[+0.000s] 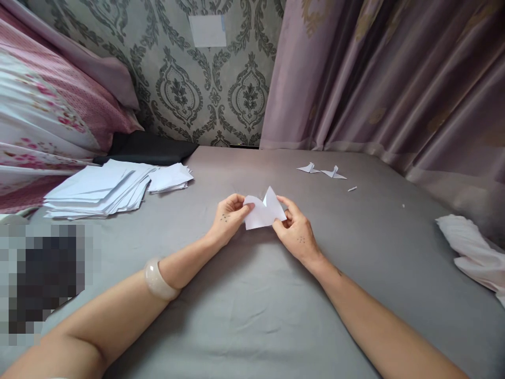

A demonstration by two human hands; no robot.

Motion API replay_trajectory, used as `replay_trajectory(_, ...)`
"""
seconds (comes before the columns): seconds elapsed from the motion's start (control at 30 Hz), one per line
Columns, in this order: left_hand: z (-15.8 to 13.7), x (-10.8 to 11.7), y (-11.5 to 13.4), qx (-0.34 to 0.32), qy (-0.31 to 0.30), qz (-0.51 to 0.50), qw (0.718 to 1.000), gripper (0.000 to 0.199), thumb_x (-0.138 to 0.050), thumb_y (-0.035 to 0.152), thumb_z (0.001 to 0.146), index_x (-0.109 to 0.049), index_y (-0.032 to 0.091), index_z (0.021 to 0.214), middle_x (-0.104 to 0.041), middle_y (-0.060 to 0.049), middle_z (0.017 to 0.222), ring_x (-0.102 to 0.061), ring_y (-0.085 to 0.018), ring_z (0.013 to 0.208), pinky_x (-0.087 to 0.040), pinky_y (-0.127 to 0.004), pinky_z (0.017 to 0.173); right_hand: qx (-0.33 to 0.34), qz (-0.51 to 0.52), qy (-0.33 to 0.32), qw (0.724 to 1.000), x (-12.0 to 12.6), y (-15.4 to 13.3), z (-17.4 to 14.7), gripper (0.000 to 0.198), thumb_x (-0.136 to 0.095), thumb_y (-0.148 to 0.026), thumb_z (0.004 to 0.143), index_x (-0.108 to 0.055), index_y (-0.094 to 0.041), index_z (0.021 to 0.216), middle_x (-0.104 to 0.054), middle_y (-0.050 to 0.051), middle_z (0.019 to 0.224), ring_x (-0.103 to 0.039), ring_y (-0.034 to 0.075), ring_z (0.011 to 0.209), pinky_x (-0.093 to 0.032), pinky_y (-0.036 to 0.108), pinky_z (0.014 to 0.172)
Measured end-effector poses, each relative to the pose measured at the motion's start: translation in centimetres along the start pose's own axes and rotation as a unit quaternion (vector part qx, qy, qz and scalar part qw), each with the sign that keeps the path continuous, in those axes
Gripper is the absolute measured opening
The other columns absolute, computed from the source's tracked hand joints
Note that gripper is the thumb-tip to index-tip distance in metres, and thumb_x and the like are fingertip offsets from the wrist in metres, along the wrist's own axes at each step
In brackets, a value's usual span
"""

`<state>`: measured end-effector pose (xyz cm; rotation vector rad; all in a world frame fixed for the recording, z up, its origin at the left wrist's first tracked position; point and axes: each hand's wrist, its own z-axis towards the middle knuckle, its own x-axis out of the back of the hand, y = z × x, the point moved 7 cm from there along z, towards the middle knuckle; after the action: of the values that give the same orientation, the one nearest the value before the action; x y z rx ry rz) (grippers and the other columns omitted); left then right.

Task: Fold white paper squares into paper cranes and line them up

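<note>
A small white sheet of paper (259, 215) is held up between both hands, just above the grey cloth surface. Its upper edge dips in a V-shaped notch, with a pointed corner rising on the right. My left hand (230, 217) pinches the left edge, thumb in front and fingers behind. On the other side my right hand (295, 227) grips the right corner between thumb and fingers. A pale bangle (158, 280) circles my left forearm. The back of the paper and some fingertips are hidden.
Stacked white paper (94, 189) lies at the left, with a smaller paper stack (170, 178) beside it. Two folded paper pieces (334, 172) and a thin white stick-like piece (352, 188) lie at the back right. White crumpled cloth (471, 250) sits at the right edge. Curtains (355, 73) hang behind.
</note>
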<state>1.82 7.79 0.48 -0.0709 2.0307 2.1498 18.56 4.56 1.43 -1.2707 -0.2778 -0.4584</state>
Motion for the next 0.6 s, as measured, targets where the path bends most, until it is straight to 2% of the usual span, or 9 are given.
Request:
replay_trajectory(0.17,0.1,0.1,-0.9,0.071,0.013,-0.054,0.996,0.034,-0.074,0.028,0.068,-0.056,0.017,0.094,-0.069,-0.002,0.080,-0.064,-0.015,0.071,-0.050,-0.027,0.065,-0.026,-0.009,-0.026,0.999,-0.1,0.3,0.1,0.057,-0.051,-0.021,0.072,-0.047,-0.021,0.129,-0.049,-0.007,0.059,-0.056,0.014,0.055,-0.047,0.029,0.064)
replay_trajectory(0.23,0.1,0.2,-1.4,0.109,0.009,-0.069,0.992,0.040,-0.078,0.024,0.063,-0.059,0.017,0.098,-0.070,-0.005,0.088,-0.065,-0.018,0.076,-0.051,-0.029,0.067,-0.035,0.004,-0.044,0.998,-0.3,0.5,0.1,0.056,-0.050,-0.020,0.072,-0.047,-0.022,0.128,-0.048,-0.007,0.059,-0.055,0.013,0.054,-0.046,0.028,0.061)
replay_trajectory(0.33,0.2,0.3,-2.0,0.152,-0.006,-0.076,0.985,0.041,-0.082,0.028,0.060,-0.066,0.014,0.096,-0.070,-0.009,0.095,-0.066,-0.020,0.081,-0.052,-0.031,0.070,-0.046,0.026,-0.069,0.996,-0.7,0.6,0.1,0.053,-0.048,-0.020,0.074,-0.049,-0.023,0.126,-0.046,-0.007,0.058,-0.055,0.014,0.055,-0.045,0.025,0.056)
replay_trajectory(0.47,0.2,0.8,-2.2,0.168,0.019,-0.067,0.983,0.039,-0.083,0.027,0.058,-0.065,0.013,0.090,-0.069,-0.007,0.086,-0.064,-0.018,0.074,-0.050,-0.029,0.065,-0.068,0.065,-0.088,0.992,-0.9,0.9,0.2,0.047,-0.047,-0.023,0.077,-0.051,-0.020,0.124,-0.051,-0.006,0.059,-0.055,0.013,0.053,-0.043,0.023,0.051)
replay_trajectory(0.6,0.3,1.2,-2.3,0.172,0.037,-0.059,0.983,0.036,-0.081,0.024,0.059,-0.062,0.015,0.089,-0.066,-0.004,0.078,-0.063,-0.017,0.070,-0.049,-0.027,0.063,-0.066,0.053,-0.058,0.995,-0.5,1.3,0.5,0.042,-0.050,-0.026,0.078,-0.055,-0.020,0.120,-0.054,-0.005,0.060,-0.056,0.013,0.056,-0.044,0.024,0.054)
